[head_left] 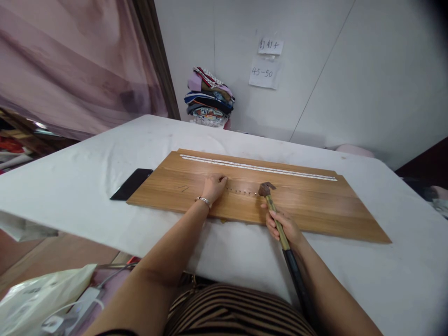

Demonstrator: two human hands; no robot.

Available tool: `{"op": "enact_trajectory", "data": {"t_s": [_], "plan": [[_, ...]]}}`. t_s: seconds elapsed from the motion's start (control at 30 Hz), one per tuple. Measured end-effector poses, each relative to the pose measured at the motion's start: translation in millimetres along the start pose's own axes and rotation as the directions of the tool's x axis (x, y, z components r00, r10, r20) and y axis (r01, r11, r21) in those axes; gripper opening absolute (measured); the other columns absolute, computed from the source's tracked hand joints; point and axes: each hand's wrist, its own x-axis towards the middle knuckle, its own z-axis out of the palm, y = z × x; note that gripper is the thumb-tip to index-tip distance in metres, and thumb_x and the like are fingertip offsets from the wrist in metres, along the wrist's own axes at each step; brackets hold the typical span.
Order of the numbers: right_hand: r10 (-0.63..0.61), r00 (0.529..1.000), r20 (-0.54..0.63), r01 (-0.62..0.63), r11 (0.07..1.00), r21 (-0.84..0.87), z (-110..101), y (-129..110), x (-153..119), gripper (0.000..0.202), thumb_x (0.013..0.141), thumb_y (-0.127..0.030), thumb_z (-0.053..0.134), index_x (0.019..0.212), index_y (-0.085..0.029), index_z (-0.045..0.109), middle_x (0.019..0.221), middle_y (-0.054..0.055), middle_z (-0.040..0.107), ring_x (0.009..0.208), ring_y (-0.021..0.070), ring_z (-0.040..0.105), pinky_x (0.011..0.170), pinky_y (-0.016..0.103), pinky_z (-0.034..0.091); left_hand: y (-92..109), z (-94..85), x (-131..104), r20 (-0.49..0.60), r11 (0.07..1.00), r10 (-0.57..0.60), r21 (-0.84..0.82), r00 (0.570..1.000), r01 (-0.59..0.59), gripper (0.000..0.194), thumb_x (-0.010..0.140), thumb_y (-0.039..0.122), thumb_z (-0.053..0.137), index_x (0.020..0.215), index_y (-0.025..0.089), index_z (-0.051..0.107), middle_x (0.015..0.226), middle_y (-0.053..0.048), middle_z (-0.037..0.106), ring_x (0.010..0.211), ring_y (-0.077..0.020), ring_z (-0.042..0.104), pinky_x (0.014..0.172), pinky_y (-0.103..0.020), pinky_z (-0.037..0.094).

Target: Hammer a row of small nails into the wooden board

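Observation:
My right hand (284, 225) grips a claw hammer (280, 224) partway up its yellow handle. The rusty head is over the wooden board (308, 200), just right of a row of several small nails (241, 191) standing in the wood. At the left end of that row, my left hand (213, 187) rests on the board, thumb and finger pinched on what looks like a nail, mostly hidden by the fingertips. A couple of loose nails (182, 188) lie on the board left of this hand.
Two white measuring strips (259, 168) run along the board's far edge. A black flat object (132, 184) lies at its left end. The board rests on a white-covered table (87, 163). Folded clothes (210, 99) are stacked by the wall; a power strip (82, 305) is low at left.

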Motion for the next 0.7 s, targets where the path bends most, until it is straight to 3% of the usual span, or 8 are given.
{"op": "enact_trajectory", "data": {"t_s": [0.7], "plan": [[-0.003,1.000,0.010,0.003,1.000,-0.017,-1.2,0.9,0.6,0.045,0.080,-0.048,0.077,0.114,-0.020,0.064,0.058,-0.009,0.048,0.036,0.0066,0.034,0.030,0.018,0.031,2.7,-2.3,-0.8,0.015,1.000,-0.011,-0.013,1.000,0.011,0.026,0.089,0.027,0.055,0.086,0.021,0.079,0.096,-0.007,0.081,0.093,-0.0228,0.071,0.094,-0.034,0.052]]}}
